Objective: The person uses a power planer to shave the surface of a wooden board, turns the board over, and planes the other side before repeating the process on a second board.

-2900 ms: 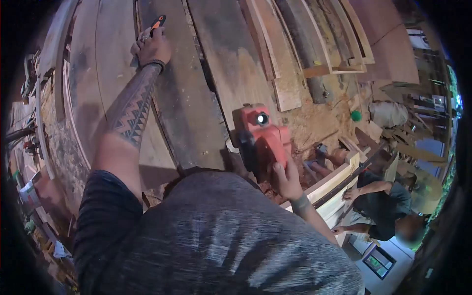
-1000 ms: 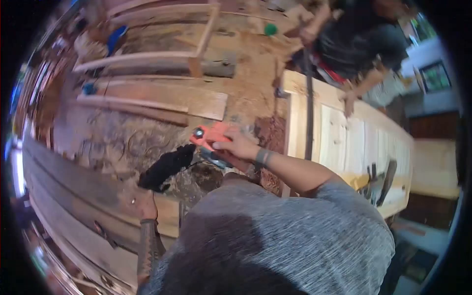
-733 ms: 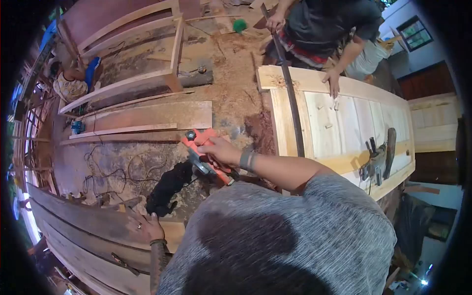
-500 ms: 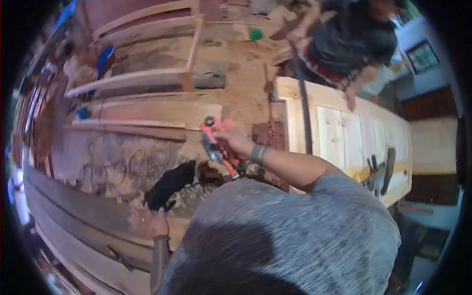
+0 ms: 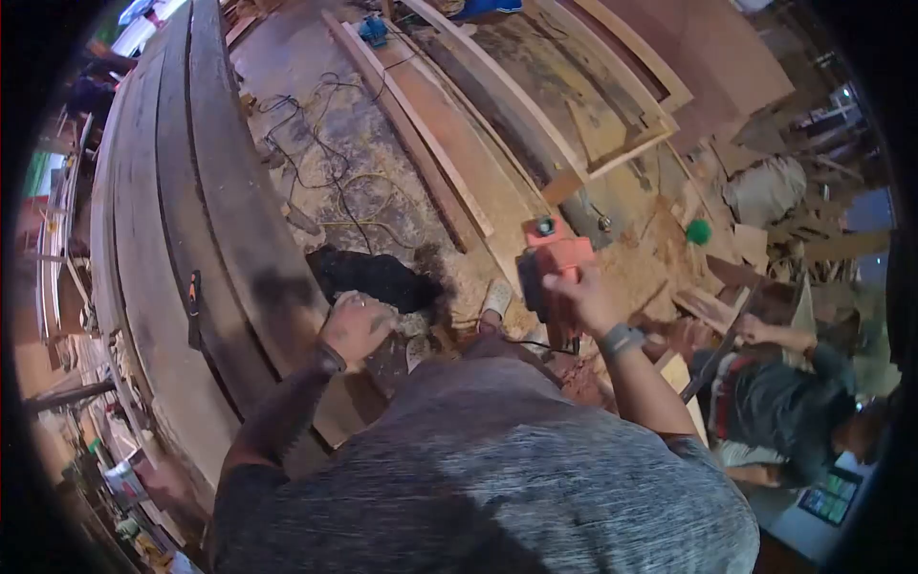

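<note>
My right hand (image 5: 591, 304) grips a red and black electric planer (image 5: 559, 263), held up in front of my right side. A knob shows at its front end, and a dark cord trails from its lower end. My left hand (image 5: 359, 330) is empty with its fingers apart, over the near edge of the long dark planks (image 5: 225, 172). Just past its fingers lies a soft-looking black bundle (image 5: 373, 277). On the planks, left of that hand, rests a tool with an orange and black handle (image 5: 194, 292).
Cords (image 5: 335, 172) tangle on the sawdust-covered floor. Beyond lie long boards (image 5: 430, 124) with a blue power tool (image 5: 373, 31), and a wooden frame (image 5: 583, 172). A co-worker (image 5: 779, 402) in a dark shirt grips a long bar at right. Scrap wood (image 5: 708, 306) lies nearby.
My view has turned toward the planks, so the co-worker sits lower right and the pale panel is mostly out of sight. My right hand has carried the planer farther from my body.
</note>
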`<state>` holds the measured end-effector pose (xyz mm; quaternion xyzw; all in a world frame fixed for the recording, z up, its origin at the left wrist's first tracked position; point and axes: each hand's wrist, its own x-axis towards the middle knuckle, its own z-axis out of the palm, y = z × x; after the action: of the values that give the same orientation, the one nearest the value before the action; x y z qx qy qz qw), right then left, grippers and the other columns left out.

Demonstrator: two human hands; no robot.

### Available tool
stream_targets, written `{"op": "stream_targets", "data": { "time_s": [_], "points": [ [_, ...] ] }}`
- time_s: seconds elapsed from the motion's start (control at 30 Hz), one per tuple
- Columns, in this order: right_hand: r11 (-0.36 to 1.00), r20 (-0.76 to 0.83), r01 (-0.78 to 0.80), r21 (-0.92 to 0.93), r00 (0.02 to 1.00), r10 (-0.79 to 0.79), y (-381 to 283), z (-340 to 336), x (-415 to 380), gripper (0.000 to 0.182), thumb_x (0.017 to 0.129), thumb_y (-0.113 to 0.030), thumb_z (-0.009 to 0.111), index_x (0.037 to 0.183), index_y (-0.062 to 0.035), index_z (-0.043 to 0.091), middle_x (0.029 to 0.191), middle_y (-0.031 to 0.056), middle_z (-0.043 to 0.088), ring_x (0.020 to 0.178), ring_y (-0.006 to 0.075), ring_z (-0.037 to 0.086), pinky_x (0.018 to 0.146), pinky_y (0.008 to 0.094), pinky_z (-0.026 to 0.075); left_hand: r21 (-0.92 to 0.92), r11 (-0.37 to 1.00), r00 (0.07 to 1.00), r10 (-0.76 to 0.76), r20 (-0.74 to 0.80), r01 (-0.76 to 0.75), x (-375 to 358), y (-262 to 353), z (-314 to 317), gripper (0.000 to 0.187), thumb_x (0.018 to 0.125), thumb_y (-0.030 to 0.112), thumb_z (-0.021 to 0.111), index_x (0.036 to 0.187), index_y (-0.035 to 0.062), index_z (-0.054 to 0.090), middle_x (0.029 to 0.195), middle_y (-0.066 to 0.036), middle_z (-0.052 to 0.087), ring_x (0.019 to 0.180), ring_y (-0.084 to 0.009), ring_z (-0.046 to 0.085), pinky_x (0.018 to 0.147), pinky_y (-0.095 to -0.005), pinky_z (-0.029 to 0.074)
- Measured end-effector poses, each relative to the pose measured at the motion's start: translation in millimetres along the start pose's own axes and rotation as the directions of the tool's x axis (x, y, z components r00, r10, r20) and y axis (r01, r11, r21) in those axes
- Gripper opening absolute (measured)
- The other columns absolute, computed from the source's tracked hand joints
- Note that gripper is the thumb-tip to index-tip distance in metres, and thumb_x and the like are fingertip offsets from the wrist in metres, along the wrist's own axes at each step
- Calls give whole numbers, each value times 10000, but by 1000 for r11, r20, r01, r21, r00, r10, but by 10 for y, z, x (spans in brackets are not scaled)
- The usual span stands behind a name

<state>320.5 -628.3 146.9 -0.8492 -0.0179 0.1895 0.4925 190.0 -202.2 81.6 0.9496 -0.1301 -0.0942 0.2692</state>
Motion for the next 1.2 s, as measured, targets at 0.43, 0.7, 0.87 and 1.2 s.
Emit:
{"op": "stream_targets", "data": {
  "time_s": [0.43, 0.7, 0.87, 1.2],
  "points": [
    [983, 490, 120, 137, 854, -173, -656, -927, 1370, 560, 865, -197, 835, 1336, 24, 626, 1154, 101, 729, 1056, 155, 670, 952, 324, 529, 199, 980, 992, 37, -118, -13, 2969, 1446, -767, 584, 949, 493, 653, 1407, 138, 576, 1125, -186, 690, 1024, -379, 685, 851, -476, 555],
    [943, 531, 164, 291, 792, -302, -1064, -1099, 1646, 600, 863, -152, 847, 1377, 28, 594, 1182, 93, 725, 1069, 143, 668, 940, 318, 537, 450, 869, 957, 273, -93, -204, 3433, 1193, -1290, 602, 944, 496, 628, 1399, 114, 533, 882, -215, 681, 814, -439, 672, 702, -537, 542],
    [911, 552, 228, 343, 736, -392, -1198, -1016, 1918, 605, 875, -98, 829, 1404, 36, 567, 1206, 81, 712, 1076, 137, 662, 945, 317, 540, 468, 853, 960, 279, -36, -230, 3419, 1085, -1644, 573, 958, 499, 613, 1335, 75, 538, 913, -225, 674, 869, -456, 661, 754, -556, 519],
    [939, 732, 230, 255, 589, -343, -1898, -28, 2978, 604, 862, -94, 834, 1392, 30, 573, 1224, 73, 690, 1088, 141, 653, 946, 319, 539, 318, 948, 982, 90, -167, -33, 3180, -127, -2119, 485, 913, 433, 709, 1238, 92, 593, 907, -197, 668, 877, -412, 676, 759, -515, 530]
  ]
}}
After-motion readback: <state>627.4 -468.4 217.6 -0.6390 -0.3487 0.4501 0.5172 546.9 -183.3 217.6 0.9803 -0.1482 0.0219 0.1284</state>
